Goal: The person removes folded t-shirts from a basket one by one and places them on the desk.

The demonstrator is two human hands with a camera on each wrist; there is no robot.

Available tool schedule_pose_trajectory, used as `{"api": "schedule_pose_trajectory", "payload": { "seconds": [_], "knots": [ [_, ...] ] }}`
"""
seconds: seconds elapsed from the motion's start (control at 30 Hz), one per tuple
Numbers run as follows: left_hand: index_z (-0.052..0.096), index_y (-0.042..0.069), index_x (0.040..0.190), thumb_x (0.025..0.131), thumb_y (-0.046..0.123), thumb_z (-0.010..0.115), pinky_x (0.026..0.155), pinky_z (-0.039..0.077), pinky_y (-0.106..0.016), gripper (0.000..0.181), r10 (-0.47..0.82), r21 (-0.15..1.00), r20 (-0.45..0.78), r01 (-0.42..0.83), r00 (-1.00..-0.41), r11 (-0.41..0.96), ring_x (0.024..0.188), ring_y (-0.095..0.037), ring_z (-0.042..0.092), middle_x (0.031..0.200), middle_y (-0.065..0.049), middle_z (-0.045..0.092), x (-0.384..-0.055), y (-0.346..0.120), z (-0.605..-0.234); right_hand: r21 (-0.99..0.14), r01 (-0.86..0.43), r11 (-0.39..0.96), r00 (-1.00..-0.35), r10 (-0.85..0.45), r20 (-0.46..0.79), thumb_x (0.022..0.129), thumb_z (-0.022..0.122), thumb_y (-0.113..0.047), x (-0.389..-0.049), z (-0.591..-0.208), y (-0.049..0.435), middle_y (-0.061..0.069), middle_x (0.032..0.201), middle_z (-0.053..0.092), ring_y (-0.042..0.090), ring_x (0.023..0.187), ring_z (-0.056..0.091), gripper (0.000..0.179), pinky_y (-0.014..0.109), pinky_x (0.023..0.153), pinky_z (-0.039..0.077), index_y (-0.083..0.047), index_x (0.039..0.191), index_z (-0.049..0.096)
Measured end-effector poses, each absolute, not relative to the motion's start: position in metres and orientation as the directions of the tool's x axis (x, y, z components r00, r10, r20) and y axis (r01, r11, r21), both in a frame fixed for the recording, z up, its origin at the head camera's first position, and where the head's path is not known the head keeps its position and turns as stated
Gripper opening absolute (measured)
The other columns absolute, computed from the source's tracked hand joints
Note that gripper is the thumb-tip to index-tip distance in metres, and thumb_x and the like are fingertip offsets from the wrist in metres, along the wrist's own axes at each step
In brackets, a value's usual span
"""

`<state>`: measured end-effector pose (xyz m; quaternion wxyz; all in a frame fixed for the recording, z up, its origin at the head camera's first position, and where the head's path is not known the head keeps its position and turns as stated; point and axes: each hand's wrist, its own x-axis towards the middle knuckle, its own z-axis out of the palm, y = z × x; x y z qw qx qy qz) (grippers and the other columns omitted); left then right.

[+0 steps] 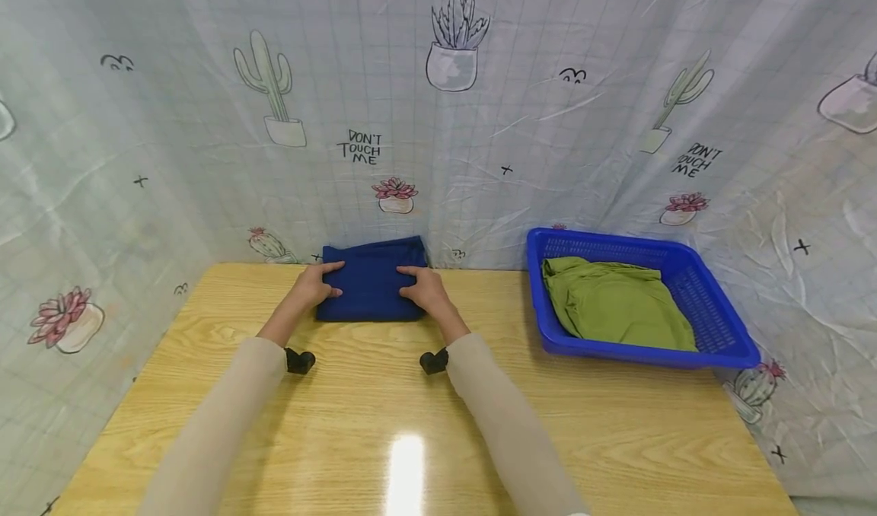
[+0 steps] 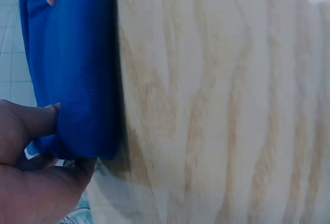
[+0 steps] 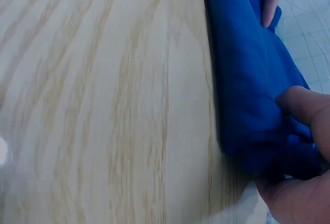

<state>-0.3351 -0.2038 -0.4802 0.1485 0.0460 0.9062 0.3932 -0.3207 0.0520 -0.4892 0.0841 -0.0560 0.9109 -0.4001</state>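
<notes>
A folded dark blue cloth (image 1: 371,281) lies at the back of the wooden table, its far edge against the curtain. My left hand (image 1: 314,285) grips its left end, and my right hand (image 1: 428,291) grips the right end. In the left wrist view, one fingertip lies on top of the blue cloth (image 2: 85,79) while another finger reaches beneath its end. The right wrist view gives a similar hold, with the blue cloth (image 3: 242,74) thick and rounded along its near edge. What garment it is, I cannot tell.
A blue plastic basket (image 1: 637,356) stands at the right back of the table (image 1: 370,425), holding a crumpled green cloth (image 1: 617,303). A curtain (image 1: 329,67) printed with potted cacti encloses the table's back and sides. Black devices (image 1: 299,361) are worn at both wrists.
</notes>
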Motion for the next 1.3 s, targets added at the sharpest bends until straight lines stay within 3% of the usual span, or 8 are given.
{"api": "schedule_pose_trajectory", "payload": {
  "seconds": [0.1, 0.3, 0.53, 0.63, 0.8, 1.0, 1.07, 1.3],
  "knots": [
    [0.035, 0.006, 0.159, 0.096, -0.003, 0.066, 0.113, 0.036, -0.056, 0.070, 0.212, 0.724, -0.240, -0.029, -0.947, 0.689, 0.150, -0.049, 0.014, 0.164, -0.032, 0.014, -0.335, -0.203, -0.476, -0.738, -0.027, 0.674, -0.979, -0.166, -0.116, 0.095, 0.072, -0.011, -0.321, -0.488, 0.053, 0.011, 0.153, 0.050, 0.026, 0.117, 0.060, 0.051, 0.029, 0.077, 0.044, -0.023, 0.144, 0.061],
    [0.034, 0.007, 0.159, 0.097, -0.001, 0.066, 0.114, 0.034, -0.057, 0.071, 0.219, 0.717, -0.251, -0.028, -0.943, 0.697, 0.151, -0.049, 0.013, 0.164, -0.030, 0.014, -0.336, -0.203, -0.475, -0.739, -0.024, 0.674, -0.975, -0.180, -0.132, 0.096, 0.072, -0.013, -0.322, -0.486, 0.055, 0.010, 0.156, 0.046, 0.027, 0.141, 0.046, 0.052, 0.035, 0.095, 0.047, -0.025, 0.145, 0.060],
    [0.029, 0.005, 0.161, 0.100, 0.000, 0.061, 0.115, 0.030, -0.061, 0.068, 0.200, 0.673, -0.188, 0.023, -0.962, 0.739, 0.148, -0.050, 0.022, 0.162, -0.031, 0.021, -0.334, -0.192, -0.479, -0.754, -0.093, 0.650, -0.971, -0.227, -0.075, 0.101, 0.067, -0.025, -0.318, -0.488, 0.068, 0.010, 0.159, 0.042, 0.031, 0.148, 0.036, 0.052, 0.048, 0.115, 0.038, -0.027, 0.151, 0.053],
    [0.029, 0.003, 0.159, 0.100, 0.001, 0.061, 0.110, 0.036, -0.063, 0.067, 0.161, 0.653, -0.127, 0.040, -0.979, 0.756, 0.141, -0.056, 0.028, 0.158, -0.037, 0.021, -0.328, -0.186, -0.484, -0.763, -0.091, 0.640, -0.973, -0.221, -0.069, 0.102, 0.064, -0.030, -0.307, -0.486, 0.073, 0.015, 0.160, 0.038, 0.035, 0.147, 0.035, 0.056, 0.052, 0.115, 0.036, -0.025, 0.155, 0.046],
    [0.033, 0.003, 0.157, 0.098, 0.000, 0.063, 0.107, 0.033, -0.066, 0.067, 0.089, 0.584, 0.093, 0.127, -0.992, 0.802, 0.139, -0.059, 0.020, 0.156, -0.038, 0.013, -0.308, -0.169, -0.480, -0.730, -0.097, 0.676, -0.968, -0.234, -0.087, 0.103, 0.062, -0.031, -0.282, -0.471, 0.080, 0.024, 0.160, 0.030, 0.041, 0.143, 0.039, 0.067, 0.056, 0.112, 0.038, -0.020, 0.162, 0.031],
    [0.039, 0.009, 0.157, 0.100, 0.004, 0.062, 0.111, 0.030, -0.066, 0.062, 0.204, 0.536, 0.325, 0.358, -0.923, 0.764, 0.145, -0.051, 0.020, 0.160, -0.030, 0.021, -0.288, -0.125, -0.460, -0.696, -0.169, 0.698, -0.969, -0.248, -0.013, 0.103, 0.063, -0.026, -0.252, -0.441, 0.116, 0.025, 0.158, 0.033, 0.042, 0.141, 0.041, 0.072, 0.057, 0.111, 0.039, -0.014, 0.163, 0.025],
    [0.040, 0.010, 0.156, 0.101, 0.006, 0.061, 0.111, 0.032, -0.065, 0.059, 0.250, 0.563, 0.344, 0.412, -0.905, 0.716, 0.146, -0.049, 0.021, 0.160, -0.027, 0.023, -0.282, -0.107, -0.451, -0.686, -0.200, 0.700, -0.967, -0.255, 0.021, 0.103, 0.062, -0.025, -0.244, -0.431, 0.133, 0.024, 0.157, 0.036, 0.042, 0.144, 0.037, 0.071, 0.058, 0.112, 0.037, -0.012, 0.163, 0.025],
    [0.043, 0.010, 0.154, 0.106, 0.012, 0.056, 0.112, 0.035, -0.058, 0.050, 0.394, 0.651, 0.357, 0.528, -0.847, 0.545, 0.146, -0.039, 0.029, 0.161, -0.021, 0.026, -0.264, -0.038, -0.421, -0.674, -0.280, 0.684, -0.958, -0.243, 0.151, 0.103, 0.062, -0.014, -0.216, -0.390, 0.208, 0.028, 0.146, 0.049, 0.045, 0.134, 0.048, 0.065, 0.058, 0.106, 0.044, -0.005, 0.159, 0.030]
  ]
}}
